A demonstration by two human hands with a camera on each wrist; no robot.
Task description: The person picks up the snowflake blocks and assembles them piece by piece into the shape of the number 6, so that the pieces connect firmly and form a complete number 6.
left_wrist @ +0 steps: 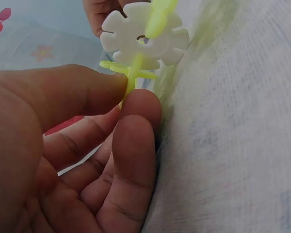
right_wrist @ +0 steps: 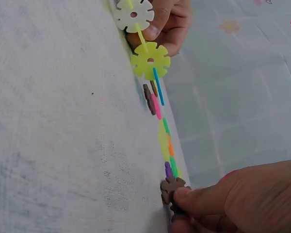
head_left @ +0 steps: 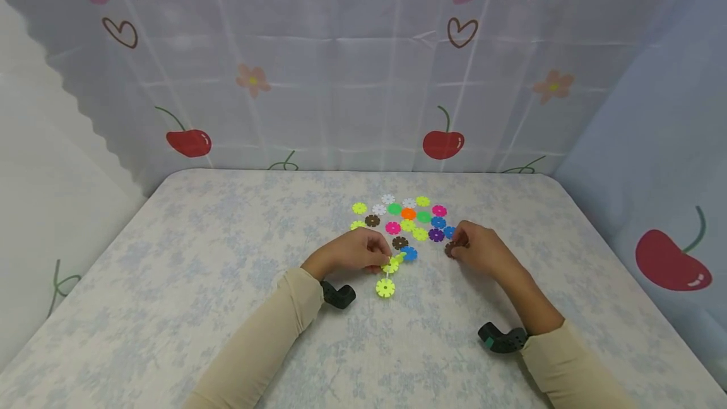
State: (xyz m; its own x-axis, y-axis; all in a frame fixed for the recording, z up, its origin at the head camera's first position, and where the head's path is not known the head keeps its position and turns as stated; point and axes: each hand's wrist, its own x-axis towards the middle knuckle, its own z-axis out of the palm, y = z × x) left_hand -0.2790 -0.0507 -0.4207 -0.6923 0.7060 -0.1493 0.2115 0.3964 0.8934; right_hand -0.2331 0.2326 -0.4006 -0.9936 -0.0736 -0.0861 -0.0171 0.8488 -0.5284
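Note:
My left hand [head_left: 353,250] pinches a yellow disc in a small chain of notched, flower-shaped plastic discs. The chain has several yellow discs [head_left: 385,288], a white disc [left_wrist: 121,36] slotted between yellow ones, and a blue disc [head_left: 409,254] that appears slotted into the far yellow disc [right_wrist: 150,60]. Over to the right, my right hand [head_left: 483,248] pinches a brown disc [right_wrist: 170,190] between thumb and fingers, close to the tabletop. The fingers hide part of that brown disc. A purple disc [head_left: 436,235] lies just beyond it.
Loose discs lie beyond my hands, among them an orange disc [head_left: 408,214], a pink disc [head_left: 393,228], a green disc [head_left: 423,217] and a brown disc [head_left: 372,220]. They rest on a pale floral tabletop [head_left: 227,238]. A printed curtain [head_left: 341,81] hangs behind its far edge.

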